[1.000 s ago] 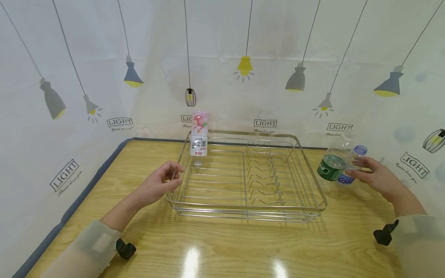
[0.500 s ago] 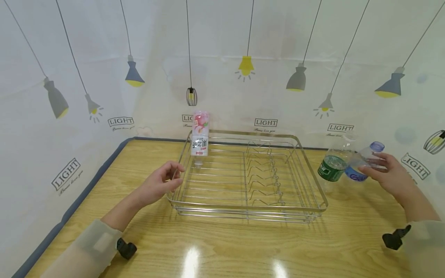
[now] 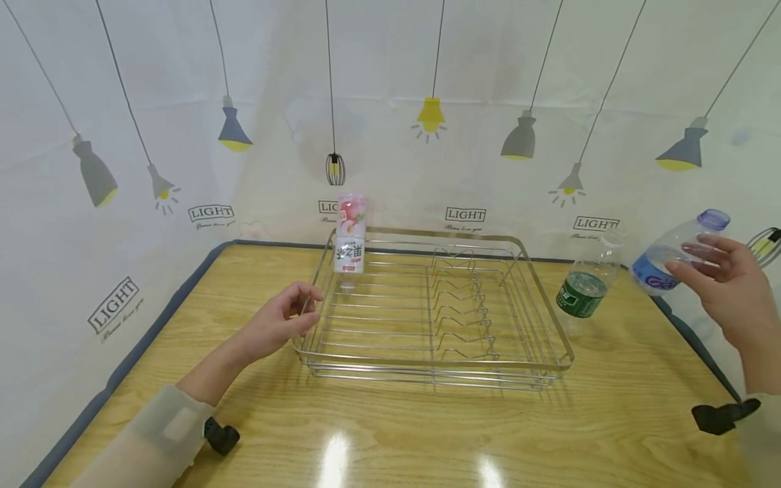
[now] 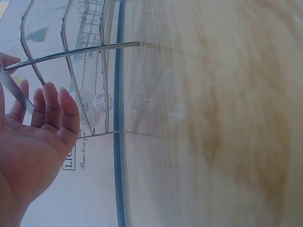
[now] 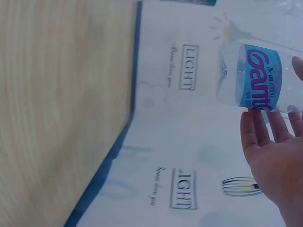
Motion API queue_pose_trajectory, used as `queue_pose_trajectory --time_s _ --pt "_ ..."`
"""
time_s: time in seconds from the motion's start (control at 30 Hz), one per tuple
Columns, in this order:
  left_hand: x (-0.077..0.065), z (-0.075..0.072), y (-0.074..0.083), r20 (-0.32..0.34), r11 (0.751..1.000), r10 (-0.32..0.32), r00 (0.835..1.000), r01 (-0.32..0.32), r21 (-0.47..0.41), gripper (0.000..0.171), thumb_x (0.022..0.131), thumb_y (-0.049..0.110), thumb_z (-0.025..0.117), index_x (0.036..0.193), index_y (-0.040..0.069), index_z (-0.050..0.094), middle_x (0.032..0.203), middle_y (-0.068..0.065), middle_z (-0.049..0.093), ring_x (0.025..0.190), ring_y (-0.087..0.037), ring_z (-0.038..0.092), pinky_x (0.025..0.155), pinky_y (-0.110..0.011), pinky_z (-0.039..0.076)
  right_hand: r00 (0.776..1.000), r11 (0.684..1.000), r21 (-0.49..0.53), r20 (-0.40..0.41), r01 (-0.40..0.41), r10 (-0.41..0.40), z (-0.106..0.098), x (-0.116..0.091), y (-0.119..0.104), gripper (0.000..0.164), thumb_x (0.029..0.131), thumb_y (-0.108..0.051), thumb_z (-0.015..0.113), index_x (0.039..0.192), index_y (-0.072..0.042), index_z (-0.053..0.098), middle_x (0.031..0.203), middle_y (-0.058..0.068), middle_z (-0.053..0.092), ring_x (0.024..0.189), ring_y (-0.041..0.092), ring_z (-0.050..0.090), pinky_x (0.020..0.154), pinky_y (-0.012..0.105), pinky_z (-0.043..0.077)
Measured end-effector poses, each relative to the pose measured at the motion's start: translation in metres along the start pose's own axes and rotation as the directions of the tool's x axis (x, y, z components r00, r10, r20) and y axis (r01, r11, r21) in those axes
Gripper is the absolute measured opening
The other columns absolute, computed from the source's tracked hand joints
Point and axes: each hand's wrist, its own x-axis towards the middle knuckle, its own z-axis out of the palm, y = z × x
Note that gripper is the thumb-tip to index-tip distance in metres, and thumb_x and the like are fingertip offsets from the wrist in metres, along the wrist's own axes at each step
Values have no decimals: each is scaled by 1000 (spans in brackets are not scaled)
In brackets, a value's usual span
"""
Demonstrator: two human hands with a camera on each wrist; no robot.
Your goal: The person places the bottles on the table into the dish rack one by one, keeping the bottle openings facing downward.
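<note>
My right hand [image 3: 738,291] holds a clear plastic bottle [image 3: 655,271] with a blue label and a blue-purple top, tilted and raised at the far right. In the right wrist view, fingers curl round this bottle [image 5: 262,78] beyond its label. On the left, my left hand [image 3: 274,325] is at the side rim of a wire dish rack [image 3: 427,364]. The left wrist view has the rack's flat metal rim [image 4: 18,90] between thumb and curled fingers. A pink-and-white peach drink bottle [image 3: 350,237] is upside down at the rack's left side.
Just right of the rack stands a clear bottle with a green label [image 3: 582,295]. The wooden table [image 3: 396,434] ends at a lamp-printed wall cloth [image 3: 390,135] with a dark blue edge. Each sleeve carries a black wrist camera.
My right hand has lifted the blue-label bottle from beside the green-label one and carried it up and to the right. The left hand and the rack stay in place.
</note>
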Motion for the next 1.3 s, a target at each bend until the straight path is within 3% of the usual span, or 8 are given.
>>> queue_pose_trajectory --time_s 0.33,0.5,0.67,0.77,0.83,0.93,1.1,1.3 --pt "1 -1 -1 1 1000 2 1000 -2 1 34 110 8 61 138 -7 50 104 -9 49 90 -16 54 74 -28 56 975 980 124 -178 158 -134 -5 2 -59 64 109 -3 63 166 -22 42 132 -31 57 113 -5 55 95 -1 46" --pt "1 -1 0 -4 1000 2 1000 -2 2 34 110 8 61 138 -7 50 104 -10 49 90 -16 55 74 -27 56 962 949 214 -193 233 -193 -1 -1 -84 62 108 2 62 164 -19 47 135 -23 62 116 1 57 99 2 47" --pt "0 0 1 2 1000 -6 1000 6 3 35 111 9 61 139 -7 49 104 -10 48 90 -17 54 74 -27 56 959 893 350 -130 282 -252 6 -7 -102 62 105 10 62 161 -16 52 135 -13 65 114 6 57 96 2 48" --pt "-1 0 1 -1 1000 -11 1000 11 -2 35 111 11 61 140 -5 49 104 -10 46 90 -17 53 75 -28 55 953 897 320 -85 304 -292 14 -9 -110 65 104 11 62 162 -16 51 137 -14 64 116 6 57 96 1 48" --pt "-2 0 1 -8 1000 -18 1000 18 -7 36 111 12 61 141 -4 49 104 -10 46 89 -16 53 75 -29 55 942 868 374 -51 325 -331 21 -11 -115 66 102 15 61 161 -13 52 138 -10 65 116 9 57 96 3 49" --pt "-3 1 2 -19 1000 -26 999 26 -5 37 112 14 61 144 -3 50 103 -10 47 86 -16 54 75 -30 55 923 863 350 -10 363 -384 31 -14 -122 67 101 15 63 161 -13 52 139 -9 66 115 9 58 94 4 50" --pt "-4 0 7 -61 996 -32 998 37 85 36 112 17 63 143 0 58 102 -11 50 84 -17 54 72 -30 53 898 818 449 70 360 -434 49 -19 -136 66 98 17 63 158 -8 54 140 -4 69 114 11 59 91 8 53" --pt "-3 -8 18 -122 986 -21 992 41 164 34 111 19 64 143 8 66 104 -10 52 85 -18 53 75 -31 50 881 854 368 155 368 -447 74 -26 -150 67 97 15 67 157 -12 54 139 -11 68 115 9 61 93 10 52"
